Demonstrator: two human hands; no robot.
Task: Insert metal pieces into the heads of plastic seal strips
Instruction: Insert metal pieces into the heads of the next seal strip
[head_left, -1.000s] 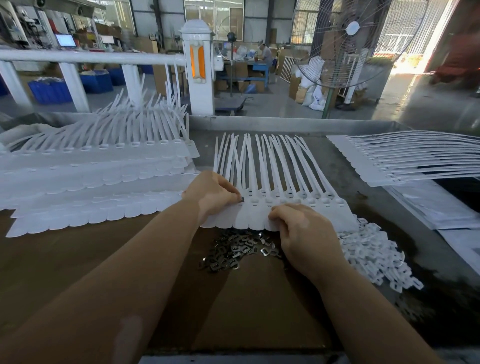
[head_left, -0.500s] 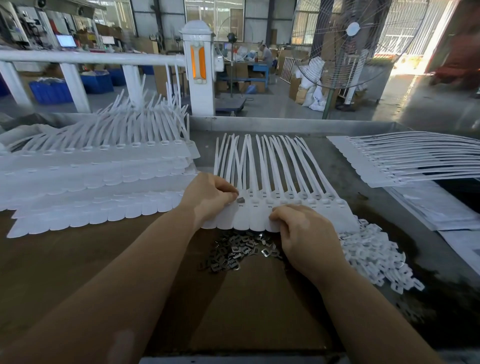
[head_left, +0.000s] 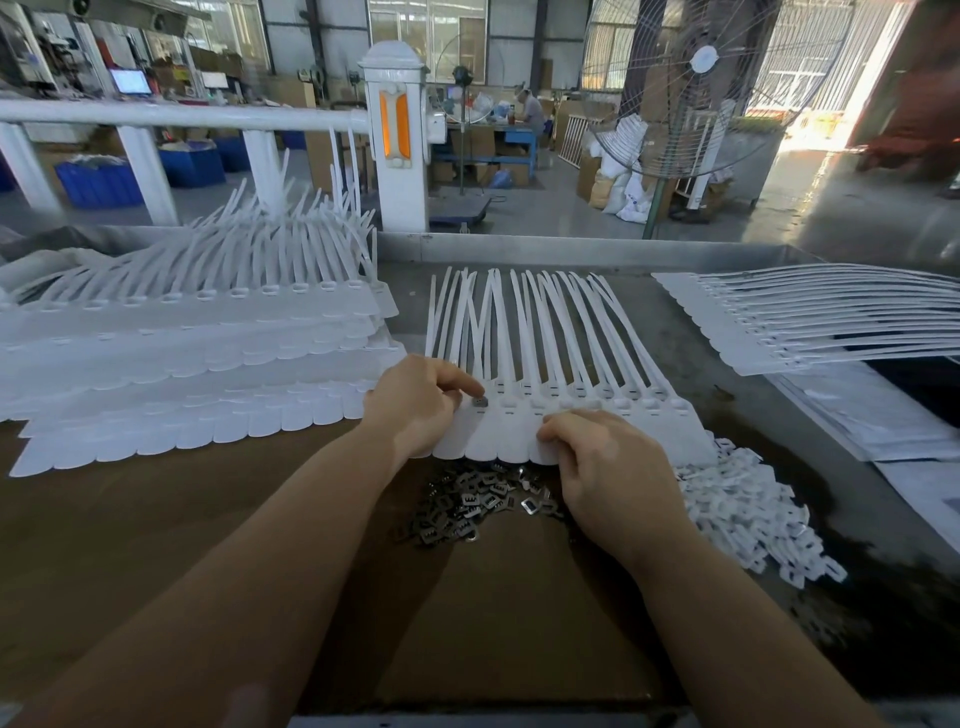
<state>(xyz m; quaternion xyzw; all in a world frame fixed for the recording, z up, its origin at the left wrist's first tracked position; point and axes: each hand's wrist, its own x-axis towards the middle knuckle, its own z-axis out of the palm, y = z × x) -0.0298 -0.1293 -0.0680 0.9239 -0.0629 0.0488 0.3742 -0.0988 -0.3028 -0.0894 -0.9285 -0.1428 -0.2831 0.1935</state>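
Left hand (head_left: 415, 400) curls over the near-left end of the strip sheet, forefinger tip on a small metal piece (head_left: 480, 401) seated at one strip head; whether thumb also pinches it, cannot tell. Right hand (head_left: 602, 462) rests knuckles-up on the flat tab edge, fingers bent, pressing the seal strips (head_left: 545, 364) down. Strips lie side by side, heads and tabs toward the person, tails running away toward the table's raised far rim (head_left: 571, 249). Loose metal pieces (head_left: 467, 506) are heaped just below the tabs between both wrists; white plastic clips (head_left: 748, 514) piled right. Bare brown board (head_left: 493, 623) nearest. Stacked strip sheets (head_left: 197, 353) crowd left; another sheet (head_left: 810, 322) lies far right.
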